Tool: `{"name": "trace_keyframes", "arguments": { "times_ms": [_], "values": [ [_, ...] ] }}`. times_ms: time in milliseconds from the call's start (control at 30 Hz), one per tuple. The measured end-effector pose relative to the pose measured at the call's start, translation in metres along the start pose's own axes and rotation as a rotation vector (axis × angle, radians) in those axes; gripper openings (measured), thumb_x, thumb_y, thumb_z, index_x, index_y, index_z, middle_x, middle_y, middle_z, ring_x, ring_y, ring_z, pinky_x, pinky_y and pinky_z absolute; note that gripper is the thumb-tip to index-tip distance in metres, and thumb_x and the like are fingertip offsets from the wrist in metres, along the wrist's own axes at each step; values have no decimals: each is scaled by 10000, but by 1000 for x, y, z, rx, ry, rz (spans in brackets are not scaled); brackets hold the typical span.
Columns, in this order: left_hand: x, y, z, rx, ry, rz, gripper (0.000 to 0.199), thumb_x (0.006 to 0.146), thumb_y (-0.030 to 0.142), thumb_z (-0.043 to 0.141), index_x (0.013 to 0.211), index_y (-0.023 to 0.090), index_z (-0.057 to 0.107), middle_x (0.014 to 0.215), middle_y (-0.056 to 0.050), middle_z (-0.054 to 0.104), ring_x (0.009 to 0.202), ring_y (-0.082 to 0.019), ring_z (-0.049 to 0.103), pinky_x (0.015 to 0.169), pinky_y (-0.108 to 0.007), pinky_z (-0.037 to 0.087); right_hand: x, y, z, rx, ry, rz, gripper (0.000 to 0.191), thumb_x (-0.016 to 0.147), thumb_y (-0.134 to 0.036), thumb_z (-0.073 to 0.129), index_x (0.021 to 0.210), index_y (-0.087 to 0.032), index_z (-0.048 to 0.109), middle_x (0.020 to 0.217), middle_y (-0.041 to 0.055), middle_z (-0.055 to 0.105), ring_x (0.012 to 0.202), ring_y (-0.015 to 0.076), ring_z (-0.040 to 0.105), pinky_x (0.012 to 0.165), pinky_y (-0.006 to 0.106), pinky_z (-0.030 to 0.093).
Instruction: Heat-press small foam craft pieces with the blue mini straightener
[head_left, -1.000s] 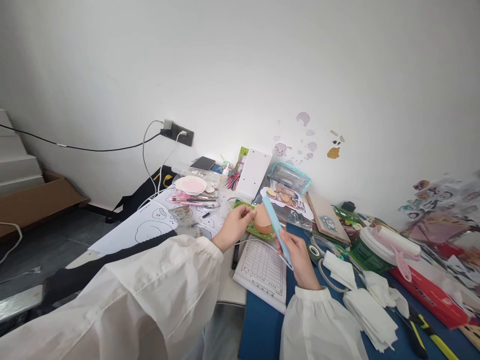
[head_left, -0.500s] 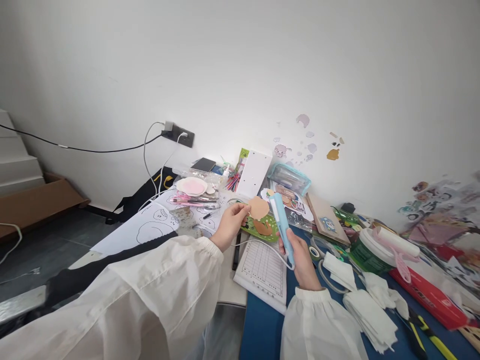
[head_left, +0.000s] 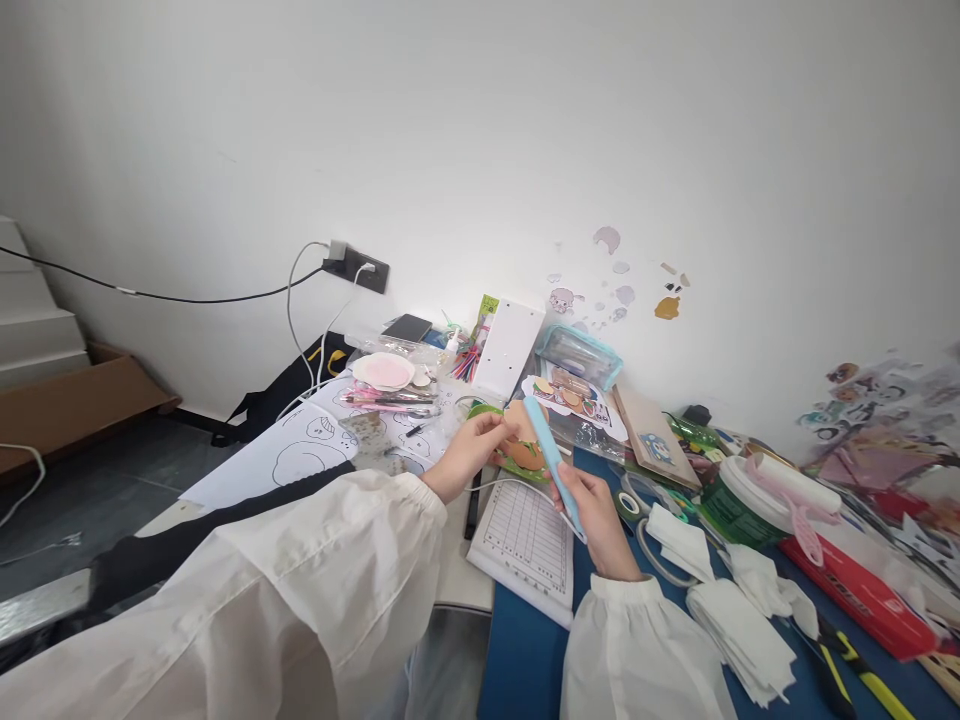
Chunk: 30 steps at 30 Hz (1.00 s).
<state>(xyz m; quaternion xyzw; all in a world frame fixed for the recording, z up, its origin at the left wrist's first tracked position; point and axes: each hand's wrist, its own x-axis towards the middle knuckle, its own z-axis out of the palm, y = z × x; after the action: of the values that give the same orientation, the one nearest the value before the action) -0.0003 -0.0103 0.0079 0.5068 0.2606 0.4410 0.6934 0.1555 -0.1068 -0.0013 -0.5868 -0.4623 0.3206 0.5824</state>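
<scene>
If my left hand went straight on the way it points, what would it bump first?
Probably the long, light-blue corded tool in the right hand, but depth is unclear here.

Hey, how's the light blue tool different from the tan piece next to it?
The light blue tool is long and narrow, while the tan piece is flat with a rounded edge. The tool is in the right hand; the piece is in the left hand. Both are held above the desk.
</scene>
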Motion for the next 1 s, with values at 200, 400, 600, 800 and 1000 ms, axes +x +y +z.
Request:
{"name": "trace_keyframes", "arguments": {
  "times_ms": [200,400,600,800,1000],
  "values": [
    [10,4,-10,46,83,65,305,636,435,692,663,156,570,603,37,529,533,-83,475,460,-189,360,-2,1,2,-11,-18,-13,455,657,-607,648,622,-155,683,491,-1,496,439,118,417,453,269,352],
    [9,2,-10,63,91,62,300,599,417,716,614,154,572,562,33,520,514,-82,461,451,-189,341,-1,1,0,4,16,-17,437,664,-592,656,631,-157,680,502,-3,502,441,117,421,464,272,360],
    [10,-1,-13,-12,168,70,320,637,440,696,656,160,542,530,64,455,473,-63,423,443,-182,329,5,2,-13,55,120,-2,448,685,-606,635,686,-160,678,536,5,531,447,120,443,445,265,363],
    [8,-4,-9,-104,124,30,355,611,434,744,726,146,573,643,18,590,543,-73,539,482,-180,384,5,3,-9,90,99,3,474,701,-631,603,694,-162,672,530,5,544,432,111,449,426,257,345],
    [0,-3,0,-173,56,-9,335,627,380,776,720,151,549,639,8,629,623,-106,629,631,-226,490,0,3,0,56,-2,-14,445,727,-593,607,721,-155,689,559,0,524,462,109,449,461,256,363]
  ]
}}
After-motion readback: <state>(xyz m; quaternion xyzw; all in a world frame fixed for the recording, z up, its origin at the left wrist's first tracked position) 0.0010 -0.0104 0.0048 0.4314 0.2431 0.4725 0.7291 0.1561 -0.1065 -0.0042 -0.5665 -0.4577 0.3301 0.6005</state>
